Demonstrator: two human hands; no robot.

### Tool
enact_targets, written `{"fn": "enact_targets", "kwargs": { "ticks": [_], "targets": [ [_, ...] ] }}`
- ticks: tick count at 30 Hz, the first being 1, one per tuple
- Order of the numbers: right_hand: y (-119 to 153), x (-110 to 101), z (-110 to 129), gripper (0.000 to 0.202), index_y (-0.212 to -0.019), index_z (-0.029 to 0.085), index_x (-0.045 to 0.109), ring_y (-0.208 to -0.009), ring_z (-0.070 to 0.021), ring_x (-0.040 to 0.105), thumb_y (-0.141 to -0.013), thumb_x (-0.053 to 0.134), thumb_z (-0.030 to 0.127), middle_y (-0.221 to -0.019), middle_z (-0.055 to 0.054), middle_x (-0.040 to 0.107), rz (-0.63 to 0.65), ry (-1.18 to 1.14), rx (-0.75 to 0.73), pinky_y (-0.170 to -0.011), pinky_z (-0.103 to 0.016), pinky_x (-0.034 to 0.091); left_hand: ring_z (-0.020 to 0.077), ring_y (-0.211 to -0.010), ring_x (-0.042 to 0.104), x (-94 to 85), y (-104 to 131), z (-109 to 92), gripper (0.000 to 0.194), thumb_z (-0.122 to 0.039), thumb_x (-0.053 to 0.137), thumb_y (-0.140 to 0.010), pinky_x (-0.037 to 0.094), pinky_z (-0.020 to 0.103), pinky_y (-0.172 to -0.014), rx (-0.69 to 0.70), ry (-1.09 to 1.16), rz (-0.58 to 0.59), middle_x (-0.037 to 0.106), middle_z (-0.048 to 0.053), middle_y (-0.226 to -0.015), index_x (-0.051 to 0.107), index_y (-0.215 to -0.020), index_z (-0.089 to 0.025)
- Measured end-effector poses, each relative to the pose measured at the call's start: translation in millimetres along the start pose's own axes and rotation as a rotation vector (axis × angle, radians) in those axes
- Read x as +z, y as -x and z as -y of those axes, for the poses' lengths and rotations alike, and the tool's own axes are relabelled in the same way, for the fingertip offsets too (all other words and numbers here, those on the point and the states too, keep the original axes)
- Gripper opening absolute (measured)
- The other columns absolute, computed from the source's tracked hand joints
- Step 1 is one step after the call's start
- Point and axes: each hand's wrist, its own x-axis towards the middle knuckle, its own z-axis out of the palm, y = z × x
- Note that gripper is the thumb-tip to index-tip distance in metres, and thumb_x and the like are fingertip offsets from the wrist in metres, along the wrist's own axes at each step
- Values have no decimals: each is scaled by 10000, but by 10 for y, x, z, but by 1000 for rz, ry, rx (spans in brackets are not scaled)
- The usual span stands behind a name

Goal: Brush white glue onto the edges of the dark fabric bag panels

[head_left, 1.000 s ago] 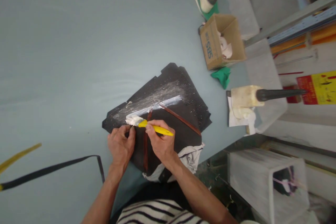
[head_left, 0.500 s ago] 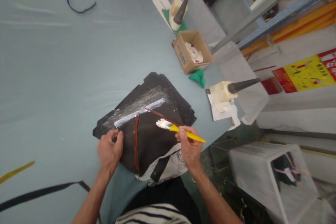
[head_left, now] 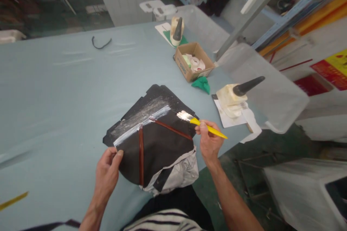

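Note:
My left hand [head_left: 107, 169] pinches the left corner of a dark bag-like panel [head_left: 168, 148] between thumb and fingers. Two reddish-brown strips [head_left: 141, 157] run down the panel, and a wet white band [head_left: 143, 124] coats its far edge. Crumpled grey lining cloth [head_left: 184, 171] spills out on the near side. Beneath the panel's far part lies a black board [head_left: 154, 95] smeared with white residue. In my right hand [head_left: 210, 142] is a yellow-handled brush [head_left: 207, 128], its bristles loaded with white paste, above the board's right side.
On the right stands a cream container with a black spout [head_left: 230, 97], on a white sheet; a similar bottle [head_left: 176, 34] is farther back. Between them are a cardboard box [head_left: 187, 70] with tape rolls and a green cloth [head_left: 202, 84]. Translucent bins [head_left: 279, 90] border the table's right edge.
The brush has moved right, away from the white band. My left hand has shifted slightly down and left, with the panel's corner in its fingers. The view has tilted up.

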Motion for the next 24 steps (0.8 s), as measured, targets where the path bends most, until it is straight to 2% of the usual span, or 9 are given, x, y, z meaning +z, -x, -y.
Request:
{"fn": "enact_targets", "kwargs": {
  "ticks": [5,14,18,24],
  "targets": [
    [-100,-185,48,364,-962,159,704,-588,-160,682,-908,722,519,-676,-12,721,-46,-67,-26,-594,-279,560,199,-721,523,-51,232,-14,382,-607,678,-721,416,315,-711,35,-35,-59,574,-26,-701,603,-756,-233],
    [-208,-330,65,337,-957,161,710,-608,-158,685,-918,720,496,-692,-17,726,18,-142,-49,-599,-271,556,205,-749,524,5,499,176,318,-526,708,-758,405,321,-743,128,75,-183,595,-26,-720,597,-751,-229],
    [-213,-339,77,317,-962,170,724,-621,-163,693,-927,714,484,-704,-15,728,78,-132,-75,-627,-282,566,200,-743,520,37,600,247,274,-479,696,-781,411,319,-729,174,110,-216,591,-23,-728,594,-762,-225],
    [-225,-228,132,288,-978,189,734,-635,-160,690,-965,682,472,-731,-12,727,256,-161,-136,-629,-269,562,195,-729,518,98,722,308,218,-418,687,-759,419,318,-715,217,201,-259,586,-25,-717,585,-738,-227]
  ]
}}
